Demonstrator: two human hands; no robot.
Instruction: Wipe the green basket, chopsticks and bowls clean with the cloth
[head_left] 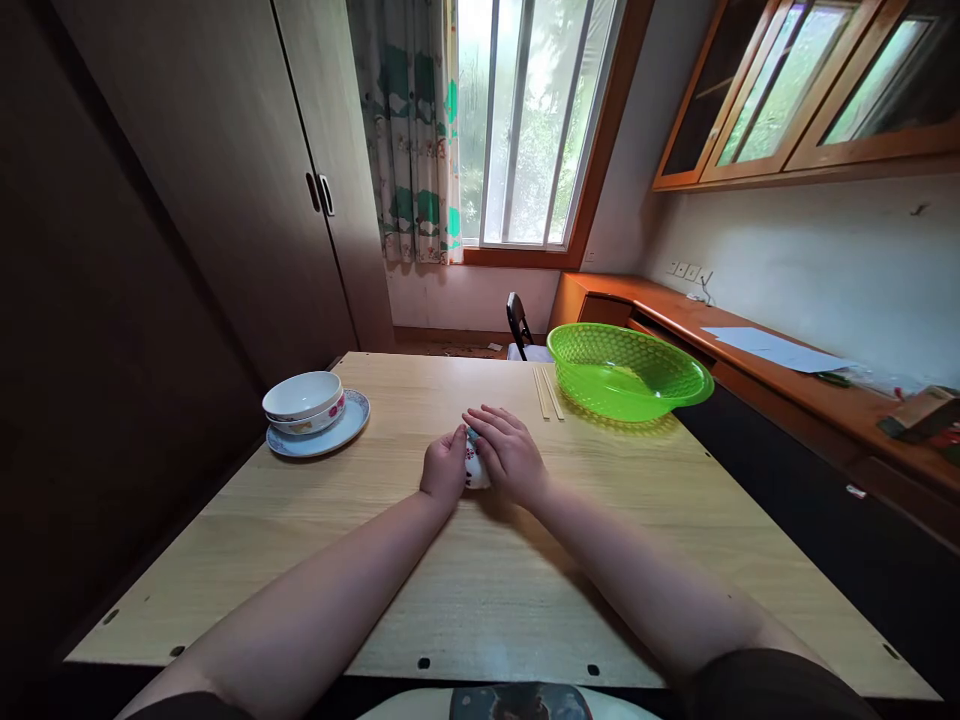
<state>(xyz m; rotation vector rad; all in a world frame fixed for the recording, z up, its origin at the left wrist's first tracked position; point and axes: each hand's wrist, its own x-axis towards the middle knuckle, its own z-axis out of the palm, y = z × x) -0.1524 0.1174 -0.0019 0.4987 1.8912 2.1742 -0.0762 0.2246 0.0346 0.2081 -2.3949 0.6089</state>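
Both hands meet at the middle of the pale wooden table [600, 560]; the left hand [444, 470] curls its fingers against 1 side of a small white ceramic piece [475, 470] with red marks, and the right hand [508, 452] drapes over its top and other side, so the 2 hands clasp it between them; it rests on the tabletop, mostly hidden, cup or bowl I cannot tell. Well apart to the left, 2 stacked bowls [303, 398] sit on a blue-rimmed plate [345, 425]; beyond the hands lie 2 chopsticks [547, 393], just beside a green plastic basket [628, 372].
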